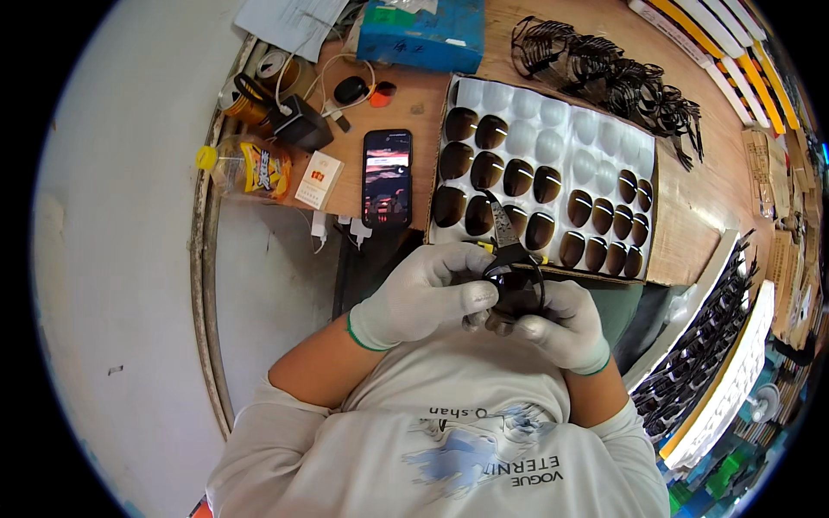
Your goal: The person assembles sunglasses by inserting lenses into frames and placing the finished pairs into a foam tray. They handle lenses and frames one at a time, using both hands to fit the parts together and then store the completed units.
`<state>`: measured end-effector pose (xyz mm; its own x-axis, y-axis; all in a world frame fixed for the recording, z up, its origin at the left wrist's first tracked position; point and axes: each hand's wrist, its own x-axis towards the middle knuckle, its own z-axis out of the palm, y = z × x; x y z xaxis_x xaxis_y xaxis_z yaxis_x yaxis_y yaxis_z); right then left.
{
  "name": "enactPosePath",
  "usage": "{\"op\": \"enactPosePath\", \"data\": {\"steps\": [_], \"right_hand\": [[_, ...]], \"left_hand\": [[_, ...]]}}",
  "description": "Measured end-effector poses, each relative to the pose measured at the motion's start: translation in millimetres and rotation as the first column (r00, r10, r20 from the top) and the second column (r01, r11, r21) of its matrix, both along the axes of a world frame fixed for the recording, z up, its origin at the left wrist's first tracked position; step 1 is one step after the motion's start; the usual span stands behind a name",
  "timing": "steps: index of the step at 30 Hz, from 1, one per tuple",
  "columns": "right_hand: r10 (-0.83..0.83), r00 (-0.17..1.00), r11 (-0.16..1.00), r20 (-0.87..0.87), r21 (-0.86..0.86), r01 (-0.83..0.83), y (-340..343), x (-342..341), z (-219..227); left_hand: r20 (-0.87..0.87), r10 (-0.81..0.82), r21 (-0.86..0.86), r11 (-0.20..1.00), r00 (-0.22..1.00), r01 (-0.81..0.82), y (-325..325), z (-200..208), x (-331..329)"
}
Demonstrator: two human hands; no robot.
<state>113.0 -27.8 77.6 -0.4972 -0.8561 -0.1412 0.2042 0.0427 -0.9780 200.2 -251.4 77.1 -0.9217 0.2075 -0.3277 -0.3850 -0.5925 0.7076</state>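
Observation:
Both hands wear white gloves and meet in front of my chest around a pair of dark sunglasses [518, 292]. My left hand [427, 292] pinches one side of the frame between thumb and fingers. The other side rests in the closed fingers of my right hand [566, 326]. One black temple arm points up and away, over the near edge of a tray. That white tray, set in a cardboard box [654, 203], holds rows of brown tinted lenses [518, 177] in its nearer and left pockets. Its far middle pockets show only pale ovals.
A phone [387, 177], a small white box [319, 181], a yellow-capped bottle [255, 168] and a black charger [300, 125] stand left of the tray. Behind are a blue box [420, 39] and heaped dark frames [604, 73]. A white tray of dark frames [699, 337] is right.

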Motion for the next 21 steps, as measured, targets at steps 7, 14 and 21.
{"op": "enactPosePath", "data": {"steps": [7, 14, 21], "right_hand": [[0.017, 1.0, 0.997, -0.025, 0.078, -0.015, -2, 5, 6], [-0.064, 0.97, 0.99, -0.236, 0.105, 0.091, -10, 9, 13], [-0.054, 0.931, 0.985, -0.361, 0.134, 0.109, -6, 7, 20]], "left_hand": [[-0.006, 0.026, 0.096, 0.995, 1.0, -0.025, -1, -11, 2], [-0.077, 0.099, -0.011, 0.995, 0.992, -0.1, 4, -16, 1], [-0.13, 0.115, -0.135, 0.982, 0.985, -0.132, 8, -16, -1]]}}
